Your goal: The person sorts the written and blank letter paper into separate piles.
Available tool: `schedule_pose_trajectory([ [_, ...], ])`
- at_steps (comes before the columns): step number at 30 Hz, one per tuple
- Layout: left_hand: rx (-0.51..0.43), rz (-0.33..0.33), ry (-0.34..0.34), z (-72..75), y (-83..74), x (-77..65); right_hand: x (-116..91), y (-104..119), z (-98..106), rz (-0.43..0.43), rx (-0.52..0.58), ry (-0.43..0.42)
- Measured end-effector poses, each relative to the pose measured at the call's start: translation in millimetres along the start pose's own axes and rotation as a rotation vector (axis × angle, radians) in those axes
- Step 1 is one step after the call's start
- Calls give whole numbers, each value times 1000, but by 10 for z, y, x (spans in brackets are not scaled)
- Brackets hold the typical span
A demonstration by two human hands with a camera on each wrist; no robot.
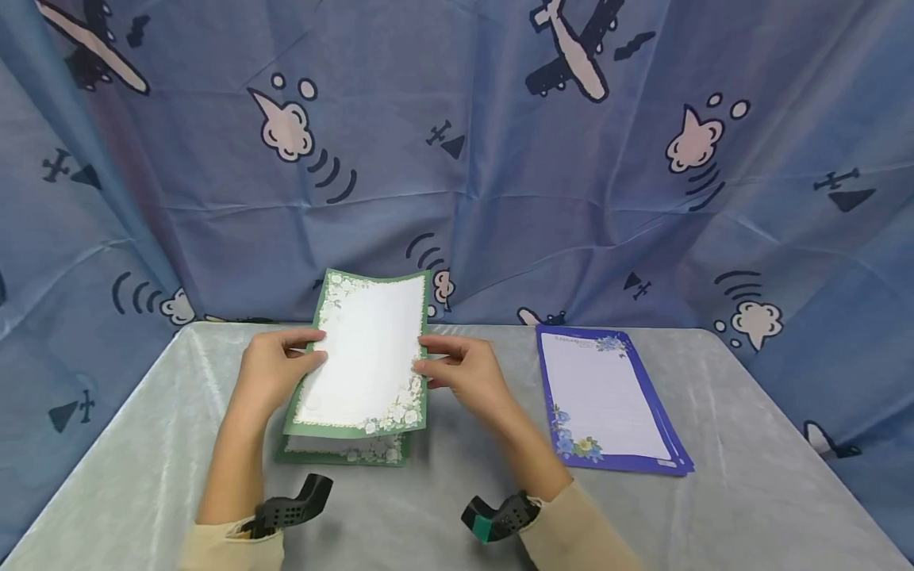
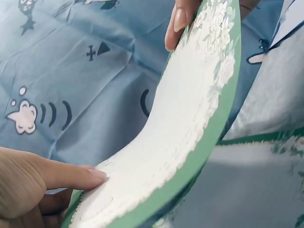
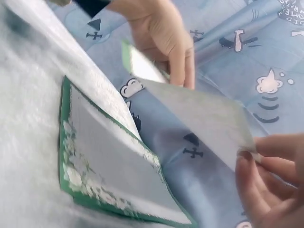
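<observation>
A sheet of green-bordered paper [image 1: 364, 349] with white flowers in its corners is held up off the table between both hands. My left hand [image 1: 274, 369] pinches its left edge, thumb on the printed face. On the opposite edge my right hand [image 1: 464, 373] pinches it between thumb and fingers. The sheet bows between the hands in the left wrist view. Beneath it lies more green-bordered paper [image 3: 114, 156] with the same floral print, flat on the table and partly covered by the raised sheet in the head view.
To the right lies a stack of purple-bordered paper [image 1: 603, 396] with blue flowers, its edges slightly fanned. A pale cloth covers the table [image 1: 743, 444]. Behind its far edge hangs a blue curtain [image 1: 400, 159] printed with planes and clouds.
</observation>
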State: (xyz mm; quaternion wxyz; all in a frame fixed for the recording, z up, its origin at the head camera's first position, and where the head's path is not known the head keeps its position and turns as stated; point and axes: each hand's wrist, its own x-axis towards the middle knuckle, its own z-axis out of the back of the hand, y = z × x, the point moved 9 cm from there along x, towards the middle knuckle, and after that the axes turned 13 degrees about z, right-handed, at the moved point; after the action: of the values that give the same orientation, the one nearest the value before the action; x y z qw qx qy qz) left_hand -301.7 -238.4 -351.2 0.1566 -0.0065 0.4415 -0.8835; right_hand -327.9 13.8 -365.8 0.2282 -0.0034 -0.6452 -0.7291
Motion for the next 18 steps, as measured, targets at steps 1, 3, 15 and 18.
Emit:
schedule_pose_trajectory([
  [1,-1,7,-6,17,25,9,8,2,-34,2,16,4],
  [3,5,19,-17,40,70,27,18,-14,-83,-6,39,5],
  [15,116,81,-11,-42,326,165,-5,-380,-271,-54,-102,18],
  [18,145,96,18,-63,399,193,0,-453,-329,-24,-155,35],
])
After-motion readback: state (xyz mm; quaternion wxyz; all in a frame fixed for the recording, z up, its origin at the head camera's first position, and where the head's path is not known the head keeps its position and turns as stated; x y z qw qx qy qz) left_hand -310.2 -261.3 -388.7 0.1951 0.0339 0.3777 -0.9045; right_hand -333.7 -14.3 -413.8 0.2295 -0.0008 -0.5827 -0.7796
